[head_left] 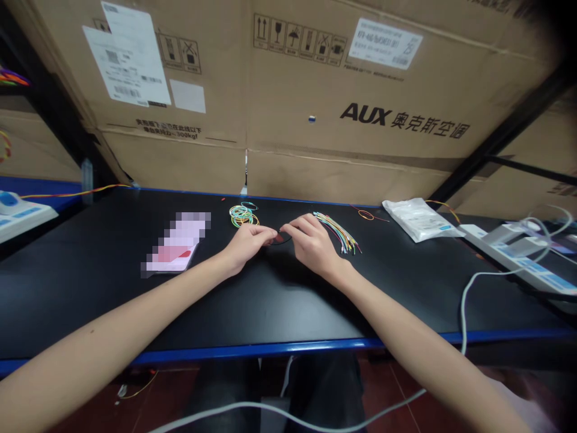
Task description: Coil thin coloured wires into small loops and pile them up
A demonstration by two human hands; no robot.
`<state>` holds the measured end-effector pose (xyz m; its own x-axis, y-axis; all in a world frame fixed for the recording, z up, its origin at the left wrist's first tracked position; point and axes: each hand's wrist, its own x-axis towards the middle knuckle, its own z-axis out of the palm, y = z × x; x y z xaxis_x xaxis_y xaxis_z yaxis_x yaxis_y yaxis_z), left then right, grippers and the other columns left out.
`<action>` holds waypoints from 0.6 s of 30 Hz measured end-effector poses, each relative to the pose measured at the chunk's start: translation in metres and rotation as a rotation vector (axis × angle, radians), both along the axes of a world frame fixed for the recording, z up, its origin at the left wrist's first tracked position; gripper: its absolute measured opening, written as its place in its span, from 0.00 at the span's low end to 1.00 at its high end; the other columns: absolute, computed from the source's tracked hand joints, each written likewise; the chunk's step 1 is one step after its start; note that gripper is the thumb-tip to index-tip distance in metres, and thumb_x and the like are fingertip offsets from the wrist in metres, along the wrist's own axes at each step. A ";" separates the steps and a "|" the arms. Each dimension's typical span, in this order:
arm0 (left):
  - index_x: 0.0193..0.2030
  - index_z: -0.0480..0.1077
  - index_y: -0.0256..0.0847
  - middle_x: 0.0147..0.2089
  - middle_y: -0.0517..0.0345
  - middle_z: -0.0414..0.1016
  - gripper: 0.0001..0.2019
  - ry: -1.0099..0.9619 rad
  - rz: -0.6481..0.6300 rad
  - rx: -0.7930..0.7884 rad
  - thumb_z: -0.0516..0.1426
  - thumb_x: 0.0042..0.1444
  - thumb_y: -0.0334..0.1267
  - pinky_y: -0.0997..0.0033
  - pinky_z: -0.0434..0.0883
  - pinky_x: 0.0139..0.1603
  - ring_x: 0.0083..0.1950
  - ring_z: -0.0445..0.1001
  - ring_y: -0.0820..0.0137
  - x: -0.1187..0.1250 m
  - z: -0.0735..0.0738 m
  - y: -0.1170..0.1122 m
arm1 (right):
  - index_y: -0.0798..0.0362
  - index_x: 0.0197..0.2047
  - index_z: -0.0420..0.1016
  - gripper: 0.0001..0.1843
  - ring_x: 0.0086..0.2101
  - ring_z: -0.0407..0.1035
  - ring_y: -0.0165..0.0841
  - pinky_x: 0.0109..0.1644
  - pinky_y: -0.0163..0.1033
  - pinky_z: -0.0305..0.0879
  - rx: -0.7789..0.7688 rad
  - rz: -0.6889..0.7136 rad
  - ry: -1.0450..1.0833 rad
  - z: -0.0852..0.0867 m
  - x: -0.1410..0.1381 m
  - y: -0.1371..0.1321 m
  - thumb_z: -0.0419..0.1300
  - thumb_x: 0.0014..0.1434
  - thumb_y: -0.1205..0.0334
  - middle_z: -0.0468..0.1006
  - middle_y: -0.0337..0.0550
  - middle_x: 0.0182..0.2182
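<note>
Over the middle of the black tabletop, my left hand (pixel 246 246) and my right hand (pixel 313 243) are close together, each pinching a thin black wire (pixel 283 241). The wire bends in a small curve between my fingertips; its ends are hidden by the fingers. Just behind my left hand lies a pile of looped green, yellow and white wires (pixel 241 214). Beside my right hand, on its far right, a bundle of short multicoloured wires (pixel 338 233) is laid out roughly parallel, partly covered by the hand.
A phone (pixel 180 243) with a blurred screen lies left. At right are a white plastic packet (pixel 417 219), a power strip (pixel 518 258) and a grey cable (pixel 464 307) hanging over the blue table edge (pixel 315 346). A large cardboard box (pixel 288 132) stands behind. Another power strip (pixel 27 213) is far left.
</note>
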<state>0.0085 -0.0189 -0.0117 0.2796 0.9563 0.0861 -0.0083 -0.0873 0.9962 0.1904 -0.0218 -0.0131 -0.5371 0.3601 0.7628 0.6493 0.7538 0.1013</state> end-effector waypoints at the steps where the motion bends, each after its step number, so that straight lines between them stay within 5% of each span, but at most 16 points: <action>1: 0.25 0.79 0.38 0.27 0.55 0.77 0.09 0.038 0.009 0.028 0.60 0.46 0.40 0.64 0.66 0.42 0.35 0.72 0.67 -0.001 -0.001 0.001 | 0.53 0.39 0.75 0.18 0.35 0.63 0.35 0.41 0.40 0.65 -0.018 0.010 0.014 -0.001 0.000 0.000 0.48 0.59 0.80 0.75 0.46 0.33; 9: 0.26 0.77 0.38 0.24 0.59 0.72 0.11 0.160 0.010 0.115 0.56 0.49 0.40 0.68 0.63 0.36 0.29 0.66 0.71 -0.002 0.002 0.001 | 0.51 0.40 0.76 0.15 0.34 0.65 0.33 0.39 0.40 0.65 -0.217 0.081 0.172 -0.002 0.000 0.005 0.50 0.63 0.74 0.76 0.44 0.33; 18: 0.32 0.71 0.37 0.25 0.61 0.72 0.07 0.049 -0.015 -0.036 0.61 0.47 0.38 0.68 0.66 0.40 0.30 0.69 0.72 -0.001 0.005 0.003 | 0.51 0.41 0.76 0.16 0.34 0.62 0.34 0.38 0.40 0.64 -0.183 0.062 0.100 0.001 0.003 0.005 0.50 0.61 0.76 0.75 0.44 0.32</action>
